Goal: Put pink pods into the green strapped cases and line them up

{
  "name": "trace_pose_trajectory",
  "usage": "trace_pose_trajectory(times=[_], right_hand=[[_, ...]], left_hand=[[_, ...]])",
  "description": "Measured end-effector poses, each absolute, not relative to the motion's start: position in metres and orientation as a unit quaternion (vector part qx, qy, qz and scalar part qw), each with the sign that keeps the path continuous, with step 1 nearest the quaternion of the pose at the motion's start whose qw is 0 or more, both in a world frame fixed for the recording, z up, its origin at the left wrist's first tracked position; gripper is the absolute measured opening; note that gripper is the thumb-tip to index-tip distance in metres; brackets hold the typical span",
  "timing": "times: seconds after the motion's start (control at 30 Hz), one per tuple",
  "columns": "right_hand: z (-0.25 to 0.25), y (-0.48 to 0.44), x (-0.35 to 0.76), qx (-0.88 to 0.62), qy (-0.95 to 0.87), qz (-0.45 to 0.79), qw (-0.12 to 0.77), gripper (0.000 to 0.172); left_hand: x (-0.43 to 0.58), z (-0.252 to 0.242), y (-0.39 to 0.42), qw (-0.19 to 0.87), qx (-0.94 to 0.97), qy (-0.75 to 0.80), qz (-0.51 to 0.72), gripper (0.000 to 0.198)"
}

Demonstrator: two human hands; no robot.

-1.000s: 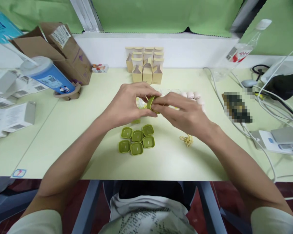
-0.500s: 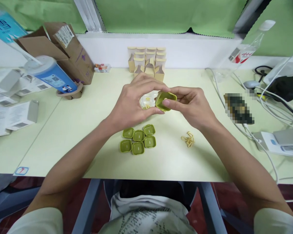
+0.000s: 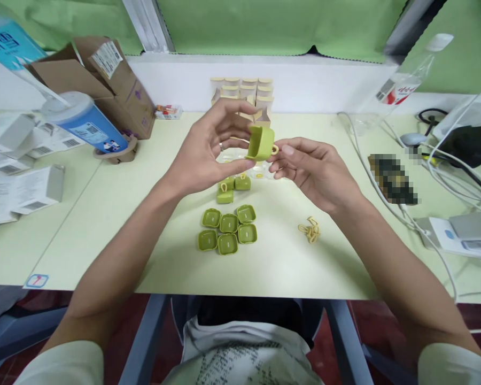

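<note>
My left hand (image 3: 200, 152) grips a small green square cup (image 3: 266, 142) between thumb and fingers, raised above the table and tipped on its side. From the cup's base sticks a yellow ring (image 3: 276, 151), pinched by the thumb and forefinger of my right hand (image 3: 320, 171). Below lie several green cups (image 3: 228, 223) with their hollow sides up. Behind those, a few green cups (image 3: 225, 196) rest hollow side down, with yellow rings on top. A small pile of loose yellow rings (image 3: 310, 231) lies below my right hand. Clear plastic pieces (image 3: 260, 172) show partly behind the hands.
Small open cardboard boxes (image 3: 263, 104) stand against the wall. At left are a brown carton (image 3: 104, 85), a blue paper cup (image 3: 92, 128) and white boxes (image 3: 36, 190). Cables (image 3: 436, 176), a plastic bottle (image 3: 409, 80) and a pixelated object (image 3: 393, 179) occupy the right side.
Both hands have risen slightly. The green cup has turned so its base faces right, and the yellow ring on it now shows. My right fingers have shifted from the cup to the ring.
</note>
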State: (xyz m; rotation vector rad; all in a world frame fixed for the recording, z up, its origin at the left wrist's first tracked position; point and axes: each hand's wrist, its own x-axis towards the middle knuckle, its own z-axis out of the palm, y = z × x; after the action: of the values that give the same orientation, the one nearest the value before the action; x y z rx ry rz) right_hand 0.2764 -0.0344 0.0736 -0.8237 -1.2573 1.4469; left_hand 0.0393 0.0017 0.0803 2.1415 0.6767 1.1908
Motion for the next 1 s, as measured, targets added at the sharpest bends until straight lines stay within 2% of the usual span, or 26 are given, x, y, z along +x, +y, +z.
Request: trace_pose_trajectory(times=[0.2, 0.33, 0.47, 0.63, 0.7, 0.83, 1.0], right_hand=[[0.072, -0.037, 0.273, -0.366, -0.469, 0.654, 0.467, 0.031], [0.074, -0.04, 0.27, -0.344, -0.471, 0.68, 0.445, 0.037], [0.077, -0.046, 0.266, -0.289, -0.482, 0.712, 0.422, 0.04], [0.081, -0.055, 0.264, -0.269, -0.47, 0.732, 0.413, 0.026], [0.081, -0.057, 0.263, -0.273, -0.468, 0.735, 0.408, 0.022], [0.08, -0.059, 0.258, -0.271, -0.462, 0.742, 0.403, 0.027], [0.076, -0.053, 0.258, -0.279, -0.465, 0.737, 0.404, 0.025]], left_hand=[[0.048, 0.068, -0.001, 0.274, 0.819, 0.262, 0.431, 0.048], [0.055, 0.064, -0.006, 0.239, 0.826, 0.28, 0.427, 0.053], [0.056, 0.066, -0.006, 0.176, 0.827, 0.297, 0.443, 0.047], [0.051, 0.065, 0.002, 0.112, 0.839, 0.286, 0.449, 0.044], [0.048, 0.063, 0.006, 0.105, 0.84, 0.287, 0.448, 0.043], [0.043, 0.063, 0.013, 0.096, 0.848, 0.269, 0.446, 0.042], [0.047, 0.062, 0.009, 0.109, 0.846, 0.298, 0.429, 0.043]])
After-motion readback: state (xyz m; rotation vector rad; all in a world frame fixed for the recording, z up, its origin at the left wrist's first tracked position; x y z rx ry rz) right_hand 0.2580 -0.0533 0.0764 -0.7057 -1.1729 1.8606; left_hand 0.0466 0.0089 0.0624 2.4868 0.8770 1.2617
